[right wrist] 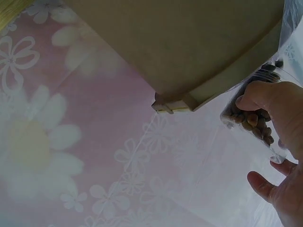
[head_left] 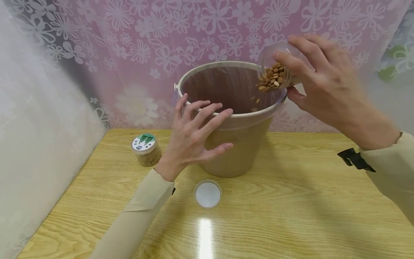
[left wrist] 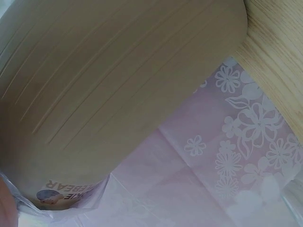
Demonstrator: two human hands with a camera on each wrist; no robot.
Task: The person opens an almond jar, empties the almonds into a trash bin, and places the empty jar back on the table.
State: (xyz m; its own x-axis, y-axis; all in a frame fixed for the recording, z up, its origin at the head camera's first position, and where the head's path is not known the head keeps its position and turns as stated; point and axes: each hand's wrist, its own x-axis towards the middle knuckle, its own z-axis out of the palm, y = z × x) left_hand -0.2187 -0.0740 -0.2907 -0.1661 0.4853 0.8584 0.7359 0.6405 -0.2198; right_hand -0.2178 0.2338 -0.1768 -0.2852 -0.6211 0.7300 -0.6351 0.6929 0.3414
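My right hand (head_left: 330,79) grips a clear plastic jar (head_left: 266,55), tilted mouth-down to the left over the right side of a beige trash bin (head_left: 236,151). Brown almond-like nuts (head_left: 275,77) lie along the jar's lower side, and a few are falling into the bin. In the right wrist view the thumb and fingers are around the jar (right wrist: 232,111). My left hand (head_left: 194,135) rests its spread fingers over the bin's near-left rim, thumb apart outside. A transparent bag lines the bin; its bottom inside is hidden.
A round white lid (head_left: 208,194) lies on the wood-grain table (head_left: 291,216) before the bin. Left of the bin stands another jar (head_left: 150,158) with a green-and-white lid. A pink flowered cloth (head_left: 139,43) hangs behind; a pale one (head_left: 38,108) flanks the left.
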